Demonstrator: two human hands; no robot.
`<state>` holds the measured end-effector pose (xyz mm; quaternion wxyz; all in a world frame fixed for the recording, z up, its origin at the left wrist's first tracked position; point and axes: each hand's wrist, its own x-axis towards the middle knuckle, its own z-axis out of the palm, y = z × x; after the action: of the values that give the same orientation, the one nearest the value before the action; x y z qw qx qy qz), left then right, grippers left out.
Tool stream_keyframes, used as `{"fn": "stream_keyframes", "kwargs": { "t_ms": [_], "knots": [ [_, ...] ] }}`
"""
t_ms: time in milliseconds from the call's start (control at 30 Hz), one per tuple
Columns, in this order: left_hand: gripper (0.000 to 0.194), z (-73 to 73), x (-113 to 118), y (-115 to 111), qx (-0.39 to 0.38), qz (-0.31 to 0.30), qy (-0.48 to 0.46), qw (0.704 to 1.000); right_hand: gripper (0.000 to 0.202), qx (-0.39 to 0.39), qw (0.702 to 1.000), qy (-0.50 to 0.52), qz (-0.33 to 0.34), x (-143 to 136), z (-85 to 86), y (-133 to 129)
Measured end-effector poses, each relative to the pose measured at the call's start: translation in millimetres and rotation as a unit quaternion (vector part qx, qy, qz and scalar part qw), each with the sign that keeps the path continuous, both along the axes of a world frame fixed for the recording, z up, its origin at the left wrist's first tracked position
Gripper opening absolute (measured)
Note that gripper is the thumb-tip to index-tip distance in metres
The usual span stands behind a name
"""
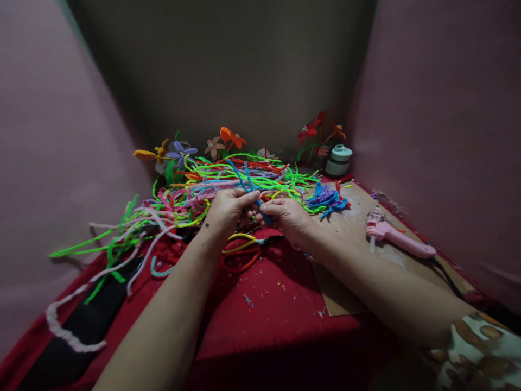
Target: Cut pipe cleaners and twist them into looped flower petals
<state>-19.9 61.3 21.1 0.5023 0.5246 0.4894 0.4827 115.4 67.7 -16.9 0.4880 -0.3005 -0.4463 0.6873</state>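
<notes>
Over the middle of the table, a blue pipe cleaner (247, 176) is pinched between both hands. Its two thin ends stick up and away, while a thicker folded part shows low between the fingers. My left hand (230, 209) is closed on it, thumb on top. From the other side my right hand (287, 216) grips the lower part with thumb and forefinger. The fingertips of the two hands nearly meet and hide part of it. Just below the hands lies a pair of scissors (240, 250) with yellow and red handles.
A heap of colourful pipe cleaners (240, 176) lies behind the hands. Blue and purple petal shapes (325, 198) and a pink glue gun (396, 234) rest on a brown board (342, 282). Pipe-cleaner flowers (234, 140) and a lidded jar (339, 160) stand at the back. Scraps dot the red cloth (264, 320).
</notes>
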Motion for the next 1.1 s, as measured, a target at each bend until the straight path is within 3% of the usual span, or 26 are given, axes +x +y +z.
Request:
{"fn": "stream_keyframes", "kwargs": {
  "t_ms": [133,233,367,533,767,867,1000,1100],
  "knots": [
    [0.023,8.8,-6,-3,0.023,-0.009,0.152,0.988,0.009,-0.004,1.000,-0.017,-0.012,1,-0.4,1],
    [0.013,15.6,-7,-6,0.063,-0.037,0.213,0.974,0.008,-0.008,1.000,-0.025,-0.007,3,-0.1,3],
    [0.006,16.6,-8,-6,0.216,-0.030,0.272,0.937,0.008,0.003,1.000,-0.025,-0.003,5,1.4,6],
    [0.013,11.9,-13,-2,0.364,-0.031,0.367,0.856,0.009,0.021,1.000,-0.018,0.006,6,1.3,7],
    [0.022,15.4,-17,-3,0.478,-0.010,0.549,0.686,0.012,0.042,0.999,-0.014,0.016,6,2.1,5],
    [0.022,20.6,-17,-7,0.503,-0.016,0.588,0.634,0.012,0.043,0.999,-0.017,0.029,6,3.8,3],
    [0.018,24.4,-16,-11,0.486,-0.034,0.621,0.614,0.011,0.052,0.998,-0.017,0.030,6,4.3,3],
    [0.016,27.6,-13,-17,0.438,-0.046,0.625,0.644,0.008,0.092,0.994,-0.058,0.007,5,6.0,0]
  ]
}}
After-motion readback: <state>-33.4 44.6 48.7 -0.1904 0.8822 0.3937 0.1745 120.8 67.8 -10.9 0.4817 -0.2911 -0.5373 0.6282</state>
